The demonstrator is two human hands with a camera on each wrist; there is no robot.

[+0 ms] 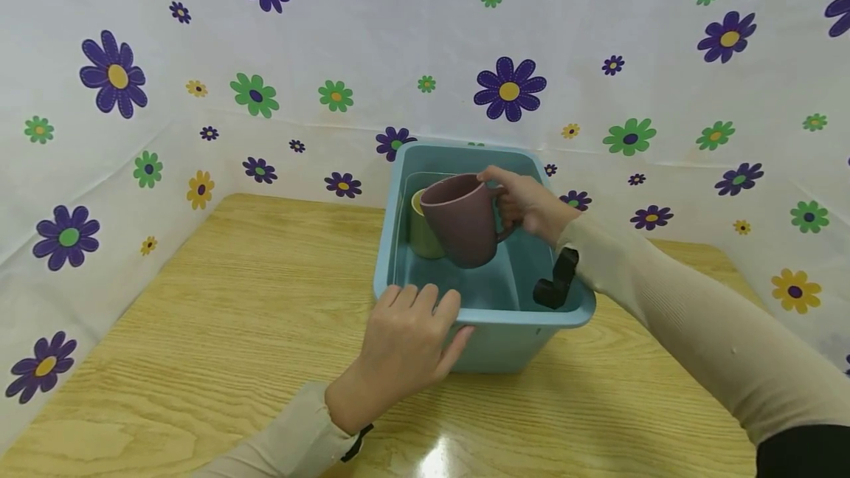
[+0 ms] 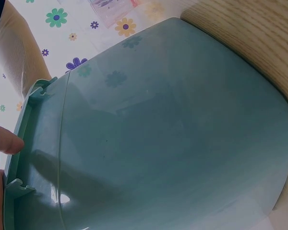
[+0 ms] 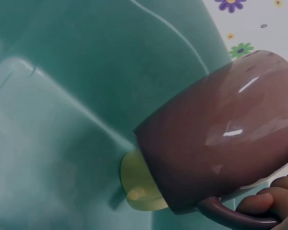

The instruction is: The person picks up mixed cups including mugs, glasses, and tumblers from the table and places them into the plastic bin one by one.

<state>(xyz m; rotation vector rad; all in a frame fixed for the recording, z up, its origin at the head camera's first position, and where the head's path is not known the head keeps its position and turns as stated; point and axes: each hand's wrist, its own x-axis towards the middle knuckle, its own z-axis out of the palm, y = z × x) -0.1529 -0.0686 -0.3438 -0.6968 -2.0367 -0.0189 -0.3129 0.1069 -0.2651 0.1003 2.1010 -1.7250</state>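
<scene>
A purple-brown mug [image 1: 461, 223] hangs tilted inside a blue plastic bin [image 1: 488, 316], its mouth toward the upper left. My right hand [image 1: 527, 203] grips it by the handle, with the thumb up by the rim; in the right wrist view, curled fingers [image 3: 273, 203] show at the handle. Behind the mug, a yellow-green cup [image 1: 425, 234] stands on the bin's floor at the left, partly hidden. My left hand [image 1: 408, 334] holds the bin's near rim, fingers over the edge and thumb outside. In the left wrist view the bin's outer wall [image 2: 149, 124] fills most of the picture.
The bin sits on a wood-grain table [image 1: 279, 301]. A white flower-patterned sheet [image 1: 425, 43] forms the back and both sides of the space. Black wrist straps show at both cuffs, the right strap [image 1: 559, 279] overlapping the bin's right side.
</scene>
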